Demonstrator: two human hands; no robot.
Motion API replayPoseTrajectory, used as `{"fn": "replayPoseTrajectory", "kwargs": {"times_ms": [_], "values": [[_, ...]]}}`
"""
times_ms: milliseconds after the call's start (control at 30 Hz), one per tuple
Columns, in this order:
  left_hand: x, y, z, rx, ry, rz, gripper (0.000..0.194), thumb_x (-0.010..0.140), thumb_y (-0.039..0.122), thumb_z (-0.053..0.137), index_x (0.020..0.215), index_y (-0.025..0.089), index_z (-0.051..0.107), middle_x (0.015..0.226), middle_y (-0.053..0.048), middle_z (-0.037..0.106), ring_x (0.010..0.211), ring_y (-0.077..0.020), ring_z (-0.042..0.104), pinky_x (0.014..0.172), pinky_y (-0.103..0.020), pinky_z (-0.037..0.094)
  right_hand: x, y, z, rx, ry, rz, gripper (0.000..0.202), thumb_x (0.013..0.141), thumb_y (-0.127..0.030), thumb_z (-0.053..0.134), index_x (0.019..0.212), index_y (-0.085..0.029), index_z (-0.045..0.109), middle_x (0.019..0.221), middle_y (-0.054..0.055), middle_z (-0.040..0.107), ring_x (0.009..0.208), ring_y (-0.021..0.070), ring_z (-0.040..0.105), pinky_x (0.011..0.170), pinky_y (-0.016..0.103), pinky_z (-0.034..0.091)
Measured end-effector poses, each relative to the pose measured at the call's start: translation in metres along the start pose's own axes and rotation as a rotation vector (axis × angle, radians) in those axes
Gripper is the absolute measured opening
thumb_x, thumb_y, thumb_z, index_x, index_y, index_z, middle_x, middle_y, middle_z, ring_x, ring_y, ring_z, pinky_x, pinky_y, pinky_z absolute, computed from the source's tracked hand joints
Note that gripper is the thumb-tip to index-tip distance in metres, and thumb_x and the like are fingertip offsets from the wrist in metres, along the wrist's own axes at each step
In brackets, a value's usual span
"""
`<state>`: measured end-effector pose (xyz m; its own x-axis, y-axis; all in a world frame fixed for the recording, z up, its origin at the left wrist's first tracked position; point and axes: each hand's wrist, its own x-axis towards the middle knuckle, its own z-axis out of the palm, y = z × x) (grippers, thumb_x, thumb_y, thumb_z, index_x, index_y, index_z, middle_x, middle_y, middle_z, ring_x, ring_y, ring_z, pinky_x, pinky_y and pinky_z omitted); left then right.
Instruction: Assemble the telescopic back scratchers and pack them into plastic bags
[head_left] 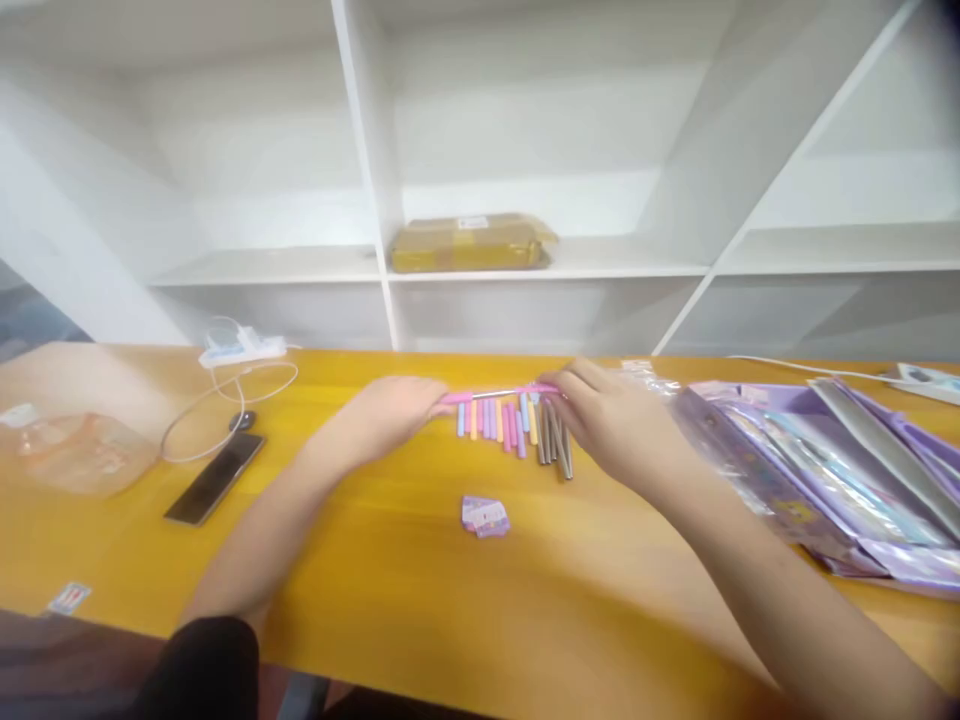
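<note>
A thin rod, silver in the middle and pink at both ends, is held level between my two hands. My left hand pinches its left pink end, and the right end is in the closed fingers of my right hand. Just below the rod lies a row of short pastel sticks in blue, pink, orange and purple. Several silver metal tubes lie at the row's right end, under my right hand. Nearer to me is a small purple printed card or packet, flat on the desk.
On the right sits an open purple case filled with clear packets. A dark phone, a white cable and power strip, and a clear orange bag are at left. White shelving with a brown box stands behind the desk.
</note>
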<state>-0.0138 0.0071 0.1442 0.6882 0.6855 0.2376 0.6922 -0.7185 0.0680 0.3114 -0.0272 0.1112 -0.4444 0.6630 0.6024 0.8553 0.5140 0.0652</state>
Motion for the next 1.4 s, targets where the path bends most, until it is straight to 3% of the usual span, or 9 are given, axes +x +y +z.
{"fn": "replayPoseTrajectory", "kwargs": {"times_ms": [133,267,400,567,767,1067,1400], "values": [[0.002,0.025,-0.018,0.156,0.148,0.066,0.033,0.114,0.033,0.036,0.112,0.018,0.066,0.097,-0.008,0.071,0.087,-0.0208,0.067,0.077,-0.031,0.049,0.013,-0.009,-0.018,-0.071,0.013,-0.082,0.028,0.114,-0.027,0.041,0.111,-0.018,0.067,0.102,0.010,0.068,0.086,0.0212,0.062,0.071,0.033,0.042],[-0.006,0.043,-0.010,0.248,0.186,0.093,0.025,0.113,0.026,0.040,0.110,0.017,0.063,0.094,-0.006,0.067,0.079,-0.0178,0.063,0.068,-0.029,0.045,0.007,-0.015,-0.018,-0.073,0.052,-0.179,0.023,0.111,-0.019,0.043,0.117,-0.016,0.065,0.102,0.010,0.068,0.087,0.0222,0.059,0.075,0.034,0.042],[-0.005,0.045,-0.001,0.303,0.192,0.094,0.022,0.112,0.023,0.044,0.097,0.018,0.060,0.086,-0.002,0.062,0.071,-0.0152,0.057,0.059,-0.030,0.038,0.004,-0.018,-0.010,-0.025,0.062,-0.244,0.023,0.104,-0.008,0.046,0.116,-0.015,0.064,0.098,0.009,0.066,0.084,0.0213,0.057,0.075,0.033,0.043],[0.001,0.036,0.005,0.338,0.197,0.165,0.013,0.105,0.014,0.049,0.099,0.020,0.059,0.084,-0.001,0.061,0.066,-0.0151,0.051,0.053,-0.032,0.033,0.004,-0.017,-0.002,-0.023,0.097,-0.277,0.029,0.100,-0.004,0.044,0.115,-0.017,0.064,0.101,0.010,0.069,0.087,0.0232,0.061,0.077,0.035,0.046],[0.003,0.025,0.007,0.250,0.262,0.185,0.018,0.105,0.016,0.046,0.102,0.022,0.063,0.078,-0.001,0.056,0.061,-0.0140,0.048,0.053,-0.027,0.033,0.004,-0.005,-0.008,0.004,0.075,-0.246,0.022,0.109,-0.017,0.044,0.113,-0.020,0.066,0.093,0.007,0.069,0.080,0.0198,0.058,0.073,0.034,0.042],[0.010,-0.008,0.000,0.301,0.236,0.157,0.023,0.111,0.030,0.045,0.108,0.024,0.067,0.079,-0.001,0.063,0.061,-0.0141,0.050,0.055,-0.028,0.024,0.008,0.024,-0.010,-0.036,0.137,-0.253,0.031,0.113,-0.020,0.038,0.116,-0.021,0.069,0.097,0.007,0.073,0.080,0.0187,0.060,0.073,0.033,0.038],[0.008,-0.043,-0.009,0.319,0.386,0.142,0.027,0.112,0.032,0.043,0.117,0.029,0.069,0.077,-0.001,0.063,0.064,-0.0137,0.052,0.057,-0.028,0.021,0.003,0.069,-0.007,-0.036,0.203,-0.205,0.028,0.112,-0.022,0.043,0.112,-0.026,0.071,0.088,0.003,0.074,0.074,0.0153,0.059,0.069,0.033,0.036]]}}
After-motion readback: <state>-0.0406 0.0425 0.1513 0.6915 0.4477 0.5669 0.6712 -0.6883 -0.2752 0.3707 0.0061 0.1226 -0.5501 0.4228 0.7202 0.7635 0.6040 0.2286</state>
